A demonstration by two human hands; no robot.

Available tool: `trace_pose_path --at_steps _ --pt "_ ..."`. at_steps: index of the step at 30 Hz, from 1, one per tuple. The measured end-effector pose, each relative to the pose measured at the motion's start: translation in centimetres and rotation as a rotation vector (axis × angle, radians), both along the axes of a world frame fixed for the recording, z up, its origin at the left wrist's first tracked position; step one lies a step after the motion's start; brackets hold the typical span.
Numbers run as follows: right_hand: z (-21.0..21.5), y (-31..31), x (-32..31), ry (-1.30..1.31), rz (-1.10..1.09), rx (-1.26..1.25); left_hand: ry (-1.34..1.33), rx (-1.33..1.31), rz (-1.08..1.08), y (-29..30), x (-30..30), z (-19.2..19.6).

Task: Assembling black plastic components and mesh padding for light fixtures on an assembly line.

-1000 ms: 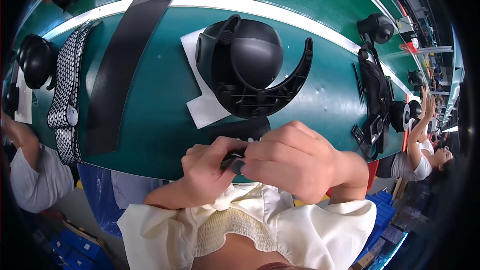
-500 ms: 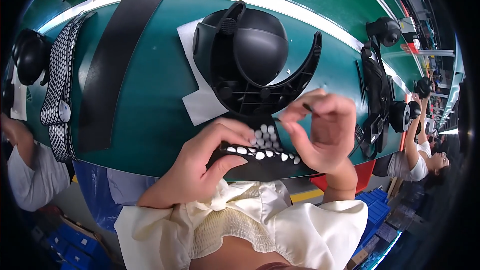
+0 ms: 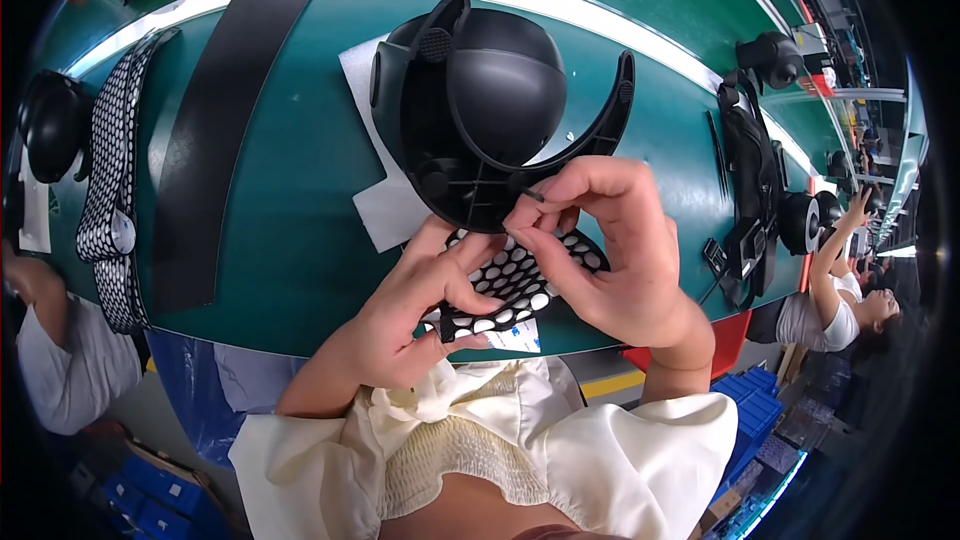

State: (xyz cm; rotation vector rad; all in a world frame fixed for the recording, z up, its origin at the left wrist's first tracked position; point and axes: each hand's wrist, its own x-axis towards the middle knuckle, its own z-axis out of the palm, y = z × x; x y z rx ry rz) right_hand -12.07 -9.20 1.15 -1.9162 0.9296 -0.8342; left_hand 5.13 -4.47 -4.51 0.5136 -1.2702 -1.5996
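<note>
In my left hand (image 3: 400, 310) is a black strip covered with rows of white round dots (image 3: 515, 275). The fingers and thumb grip its left end, and the strip curves up in front of me. My right hand (image 3: 615, 250) is closed in a pinch over the strip's upper edge. A small dark piece (image 3: 534, 196) shows at its fingertips; its full shape is hidden. Just beyond both hands stands a glossy black rounded housing (image 3: 505, 90) with a ribbed base and a curved arm (image 3: 610, 110). A white sheet (image 3: 390, 210) lies partly under it.
On the left lie a long flat black strip (image 3: 225, 130) and another dotted strip (image 3: 110, 160), with a black housing (image 3: 55, 125) beyond. Black straps and parts (image 3: 750, 190) lie on the right. A co-worker (image 3: 835, 310) sits far right; another person's arm (image 3: 40, 290) is at left.
My right hand has come down and left onto the dotted strip. The strip has turned so more of its dots face up, and a white-and-blue printed paper now shows beneath it.
</note>
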Motion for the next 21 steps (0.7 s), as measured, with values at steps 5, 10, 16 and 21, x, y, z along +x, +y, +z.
trace_pose_path --at_steps 5,10,16,21 --pt "1.1 -0.2 0.6 0.144 0.005 -0.202 0.121 0.035 0.018 0.1 0.0 0.1" --pt "1.9 -0.4 1.0 0.487 -0.240 -0.264 -0.012 0.019 -0.042 0.2 0.4 0.2" --pt "0.6 -1.7 -1.3 0.189 -0.187 -0.123 -0.043 0.034 0.047 0.2 0.1 0.3" --pt "-0.9 -1.5 -3.8 -0.087 -0.254 0.027 -0.025 0.041 0.069 -0.1 -0.8 0.7"
